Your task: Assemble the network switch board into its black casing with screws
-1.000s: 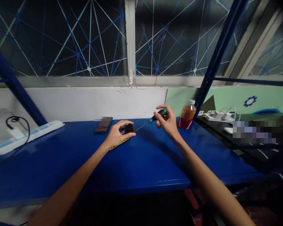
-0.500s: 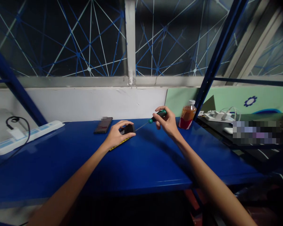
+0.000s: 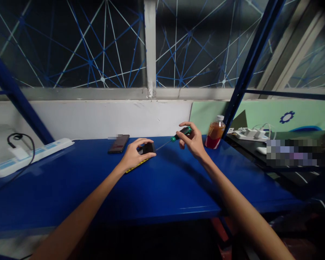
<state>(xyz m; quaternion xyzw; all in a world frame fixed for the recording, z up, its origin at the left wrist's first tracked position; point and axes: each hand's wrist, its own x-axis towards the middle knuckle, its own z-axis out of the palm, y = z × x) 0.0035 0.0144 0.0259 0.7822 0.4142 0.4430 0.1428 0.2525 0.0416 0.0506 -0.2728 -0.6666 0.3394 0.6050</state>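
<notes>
Left hand (image 3: 135, 153) gripping black block (image 3: 150, 147), right hand (image 3: 193, 141) holding screwdriver (image 3: 181, 134), blue table (image 3: 162, 191)

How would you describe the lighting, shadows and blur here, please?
All head view: dim light, with dark windows; a soft shadow on the blue table below the right hand; faint glare along the table's front edge; pixel blocks over part of the phone; lower right corner murky and soft.

The tabletop (image 3: 162, 191) looks glossy, the screwdriver shaft (image 3: 164, 145) metal, the bottle (image 3: 215, 133) plastic
</notes>
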